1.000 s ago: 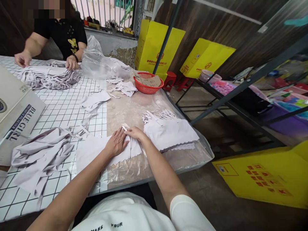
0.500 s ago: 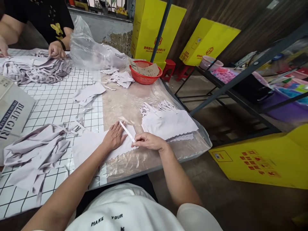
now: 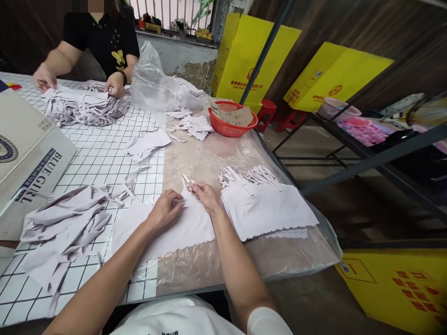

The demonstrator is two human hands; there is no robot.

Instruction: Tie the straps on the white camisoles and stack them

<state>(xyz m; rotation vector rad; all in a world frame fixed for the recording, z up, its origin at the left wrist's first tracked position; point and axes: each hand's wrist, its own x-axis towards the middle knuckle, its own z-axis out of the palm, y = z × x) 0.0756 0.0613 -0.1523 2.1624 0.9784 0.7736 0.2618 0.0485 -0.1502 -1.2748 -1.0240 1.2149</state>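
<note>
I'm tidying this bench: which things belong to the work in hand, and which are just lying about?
In hand: left hand, right hand, pale garment, folded stack, loose heap.
Lying about: red basket, cardboard box, clear bag, yellow cartons.

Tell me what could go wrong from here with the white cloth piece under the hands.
The right hand appears to pinch a thin strap of the cloth piece; it may twist or slip out while the left hand presses beside it.
The cloth piece lies on a crinkled plastic sheet near the edge of the table, so it might slide or wrinkle.
The neat stack sits close by the right forearm; a nudge could skew it.
</note>
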